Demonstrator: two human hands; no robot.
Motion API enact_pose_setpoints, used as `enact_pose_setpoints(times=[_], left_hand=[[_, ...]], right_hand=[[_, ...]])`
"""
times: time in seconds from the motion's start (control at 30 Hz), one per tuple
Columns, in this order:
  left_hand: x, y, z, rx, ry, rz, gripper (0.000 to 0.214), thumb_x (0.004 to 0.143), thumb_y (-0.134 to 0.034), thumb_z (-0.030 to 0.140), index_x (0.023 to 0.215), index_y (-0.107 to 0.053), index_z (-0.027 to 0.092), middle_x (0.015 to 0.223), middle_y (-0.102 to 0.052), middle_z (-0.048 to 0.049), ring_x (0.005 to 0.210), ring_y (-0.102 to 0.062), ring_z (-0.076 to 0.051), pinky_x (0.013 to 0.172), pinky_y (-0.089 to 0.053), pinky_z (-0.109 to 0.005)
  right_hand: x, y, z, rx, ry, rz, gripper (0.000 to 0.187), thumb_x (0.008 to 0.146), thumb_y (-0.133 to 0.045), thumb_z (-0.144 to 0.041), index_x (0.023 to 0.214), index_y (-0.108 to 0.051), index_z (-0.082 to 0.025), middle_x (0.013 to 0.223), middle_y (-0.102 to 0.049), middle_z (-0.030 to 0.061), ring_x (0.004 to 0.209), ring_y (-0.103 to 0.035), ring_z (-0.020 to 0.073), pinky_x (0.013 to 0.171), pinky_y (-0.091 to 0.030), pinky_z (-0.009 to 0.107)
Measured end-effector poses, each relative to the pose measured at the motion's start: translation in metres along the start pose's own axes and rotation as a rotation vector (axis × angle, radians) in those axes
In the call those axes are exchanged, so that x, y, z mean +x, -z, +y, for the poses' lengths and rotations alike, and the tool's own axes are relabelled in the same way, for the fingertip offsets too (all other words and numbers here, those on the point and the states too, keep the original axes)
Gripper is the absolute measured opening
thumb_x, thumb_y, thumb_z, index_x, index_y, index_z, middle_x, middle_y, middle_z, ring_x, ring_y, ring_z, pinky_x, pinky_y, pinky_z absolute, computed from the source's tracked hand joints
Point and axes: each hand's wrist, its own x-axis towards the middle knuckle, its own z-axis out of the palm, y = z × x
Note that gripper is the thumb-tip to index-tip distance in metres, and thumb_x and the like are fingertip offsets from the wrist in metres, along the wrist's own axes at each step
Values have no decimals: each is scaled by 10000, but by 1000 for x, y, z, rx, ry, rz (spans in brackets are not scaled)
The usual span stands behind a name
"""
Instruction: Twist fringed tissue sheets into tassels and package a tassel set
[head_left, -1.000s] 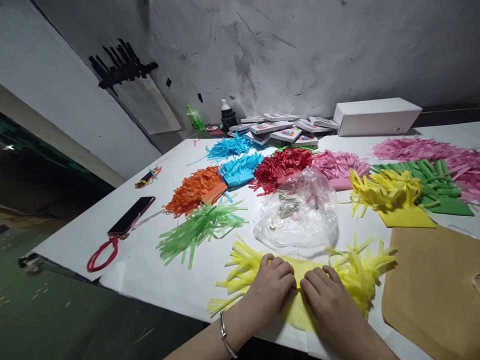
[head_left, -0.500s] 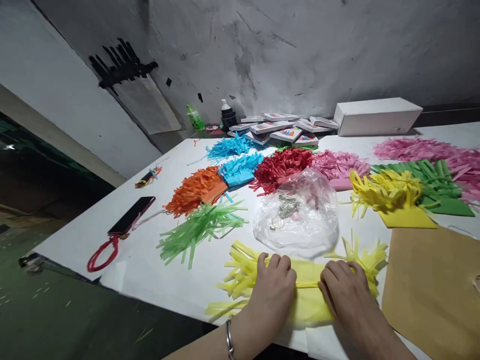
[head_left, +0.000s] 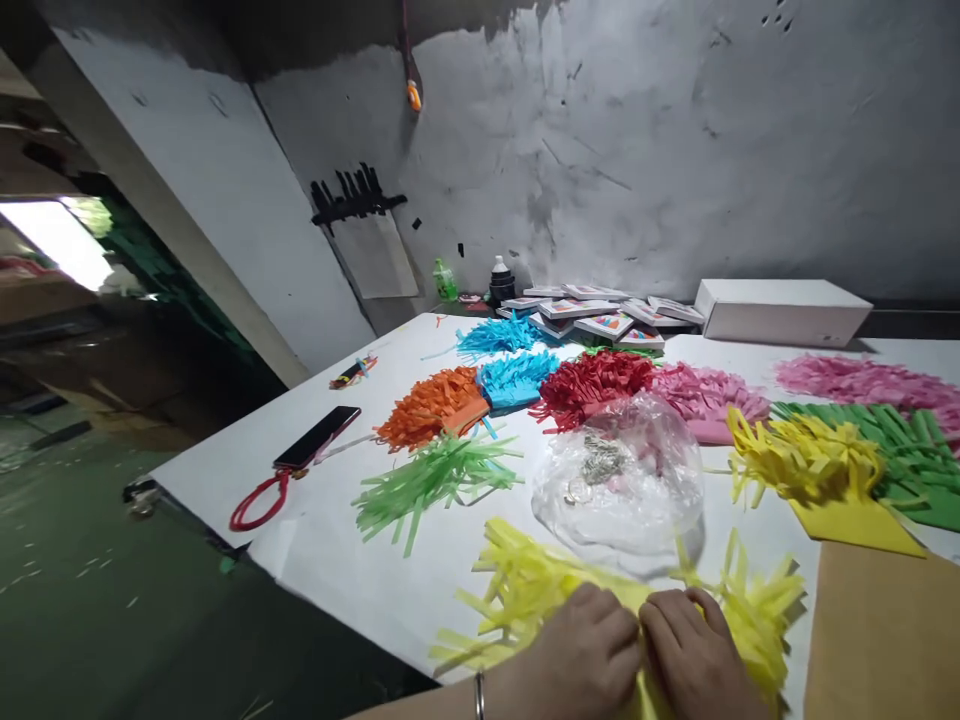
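Note:
A sheet of yellow tissue paper [head_left: 517, 575], cut into fringe at both ends, lies at the front edge of the table. My left hand [head_left: 585, 645], with a silver bangle at the wrist, is closed on its middle. Right beside it, my right hand [head_left: 694, 650] pinches the same paper, the knuckles of both hands almost touching. The fingertips and the paper under them are largely hidden. Just beyond the hands rests a clear plastic bag [head_left: 637, 500] with a bundle of thin ties inside. Light green fringed paper [head_left: 439, 475] lies to the left.
Fringed bundles in orange [head_left: 431, 405], blue [head_left: 517, 375], red [head_left: 596, 380], pink [head_left: 705, 395], yellow [head_left: 806, 455] and green [head_left: 900, 450] cross the table. A phone [head_left: 319, 437] with a red strap lies left. White flat boxes [head_left: 577, 308], a white carton [head_left: 784, 312] and brown paper [head_left: 885, 630] are around.
My hands have come together at the middle of the yellow paper, which is now bunched there instead of lying flatter. The camera view has tilted up and shifted left.

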Motion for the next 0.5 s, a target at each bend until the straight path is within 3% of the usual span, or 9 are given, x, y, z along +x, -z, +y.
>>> enact_pose_setpoints(times=[0.1, 0.2, 0.3, 0.4, 0.5], left_hand=[[-10, -9, 3, -74, -53, 10, 133, 963, -621, 297, 924, -617, 169, 958, -670, -47, 844, -604, -171, 747, -447, -277], [-16, -15, 2, -170, 127, -92, 322, 936, -643, 389, 1132, -608, 136, 1174, -672, -129, 1074, -619, -261, 868, -497, -311], [-16, -10, 5, -481, 224, -85, 160, 942, -630, 316, 1011, -691, 185, 1005, -745, -101, 919, -678, -245, 781, -532, -294], [-10, 9, 9, -734, 296, -13, 158, 944, -625, 350, 922, -752, 258, 760, -744, -41, 705, -669, -196, 671, -522, -254], [-1, 37, 5, -760, 372, 52, 277, 977, -535, 368, 1065, -755, 225, 853, -754, -87, 787, -674, -220, 719, -517, -279]], right_hand=[[-2, 14, 16, -12, 45, 12, 269, 979, -344, -73, 1002, -576, -207, 759, -634, -13, 714, -611, 157, 885, -372, 362], [-3, 36, 40, -91, -2, 156, 185, 1010, -450, -247, 1122, -574, -166, 860, -697, 52, 771, -653, 204, 867, -429, 384], [4, 57, 55, -203, -42, 248, 222, 1001, -473, -304, 1096, -603, -151, 861, -710, 97, 778, -659, 249, 830, -449, 420], [22, 70, 48, -247, 284, 85, 279, 1010, -400, -251, 1092, -656, -174, 910, -747, 82, 826, -698, 219, 864, -438, 407], [48, 76, 27, -223, 531, 49, 350, 1037, -361, -247, 996, -705, -200, 877, -774, 49, 818, -722, 201, 900, -450, 396]])
